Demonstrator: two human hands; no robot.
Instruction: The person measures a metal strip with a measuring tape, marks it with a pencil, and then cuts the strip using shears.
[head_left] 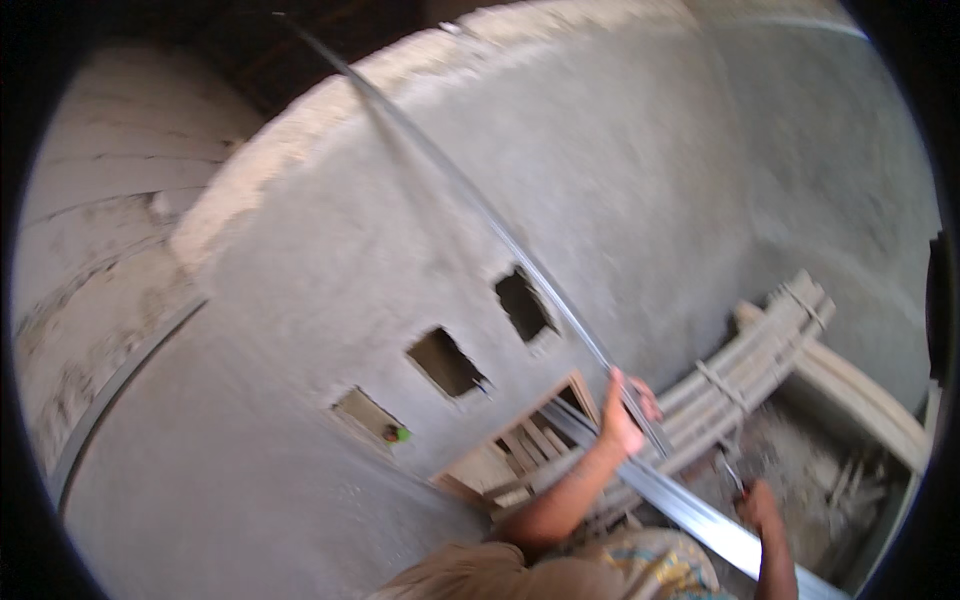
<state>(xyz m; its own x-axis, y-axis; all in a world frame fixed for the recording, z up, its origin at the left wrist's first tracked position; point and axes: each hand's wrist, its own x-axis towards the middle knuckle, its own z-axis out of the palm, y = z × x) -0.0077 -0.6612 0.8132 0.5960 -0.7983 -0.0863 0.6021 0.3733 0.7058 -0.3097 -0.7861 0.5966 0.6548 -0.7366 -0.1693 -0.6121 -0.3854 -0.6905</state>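
My left hand is closed round a long, thin galvanized metal channel near its lower end. The channel rises slantwise to the upper left, past the top of the grey wall. Lower right, my right hand grips a small hand tool with a metal head and dark handle; its exact kind is too blurred to tell. The tool is apart from the channel's lower end. Below my left hand, a wider shiny metal channel runs slantwise between my two hands.
Grey plastered wall ahead has three rough rectangular holes, one holding a small green item. A wood-framed opening lies below them. Tied wooden planks and a beam stretch across at right, over a littered floor.
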